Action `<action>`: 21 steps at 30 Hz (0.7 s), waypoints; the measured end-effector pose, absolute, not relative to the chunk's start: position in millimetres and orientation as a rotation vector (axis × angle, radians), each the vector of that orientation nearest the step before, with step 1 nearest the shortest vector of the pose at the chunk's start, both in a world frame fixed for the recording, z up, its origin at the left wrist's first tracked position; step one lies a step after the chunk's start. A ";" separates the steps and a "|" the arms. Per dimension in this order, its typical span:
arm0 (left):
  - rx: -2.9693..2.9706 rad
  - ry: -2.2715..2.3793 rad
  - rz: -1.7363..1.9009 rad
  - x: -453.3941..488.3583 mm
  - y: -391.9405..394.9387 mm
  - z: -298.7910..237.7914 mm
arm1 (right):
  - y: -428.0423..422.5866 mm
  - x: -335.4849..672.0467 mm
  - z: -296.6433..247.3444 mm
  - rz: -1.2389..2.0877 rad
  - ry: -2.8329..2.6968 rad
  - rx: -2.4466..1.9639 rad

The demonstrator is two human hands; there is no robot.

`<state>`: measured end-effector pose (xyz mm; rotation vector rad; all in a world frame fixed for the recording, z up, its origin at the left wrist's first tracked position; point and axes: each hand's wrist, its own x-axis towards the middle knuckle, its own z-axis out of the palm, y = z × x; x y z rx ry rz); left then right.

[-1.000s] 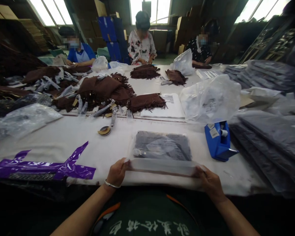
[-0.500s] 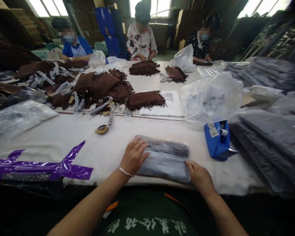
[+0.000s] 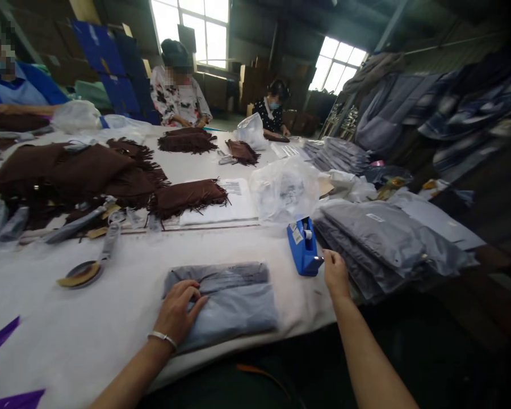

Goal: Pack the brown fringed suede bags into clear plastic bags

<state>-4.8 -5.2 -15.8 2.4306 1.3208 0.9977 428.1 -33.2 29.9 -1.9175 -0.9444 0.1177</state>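
Observation:
A grey folded item in a clear plastic bag (image 3: 238,307) lies flat on the white-covered table before me. My left hand (image 3: 181,312) rests on its left part, fingers loosely bent and spread, pressing down on the plastic. To the right stands a blue tape dispenser (image 3: 302,253). At its front cutting edge is my right hand (image 3: 335,272), thumb and fingertips pinched together. Whatever is between those fingertips is too small to make out.
Stacked bagged grey items (image 3: 378,233) lie right of the dispenser. Brown fringed cloths (image 3: 76,170) and a crumpled clear bag (image 3: 285,193) lie farther back. A round-headed object with a wrapped handle (image 3: 80,274) lies left. Purple tape (image 3: 0,341) is at lower left. Several people sit opposite.
My right hand has left the bagged item's right edge and moved to the dispenser. My left hand stays on the bag. The view has turned right.

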 end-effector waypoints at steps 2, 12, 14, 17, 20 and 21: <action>2.448 1.343 0.991 -4.0 -5.4 -15.5 | -22.1 432.4 32.7 0.149 -0.951 -1.890; 2.478 1.386 0.949 -3.1 -7.8 -12.3 | -64.2 418.0 8.4 0.067 -0.934 -1.886; 2.476 1.385 0.951 -2.8 -8.2 -10.6 | -58.4 427.5 10.0 0.080 -0.919 -1.894; 2.473 1.379 0.969 -3.0 -8.8 -9.3 | -40.1 441.6 21.5 0.200 -0.930 -1.859; 2.460 1.382 0.982 -3.7 -9.2 -10.1 | -28.7 440.6 34.5 0.319 -0.996 -1.777; 2.454 1.386 0.984 -3.8 -9.4 -10.6 | -29.0 436.3 36.6 0.320 -1.009 -1.752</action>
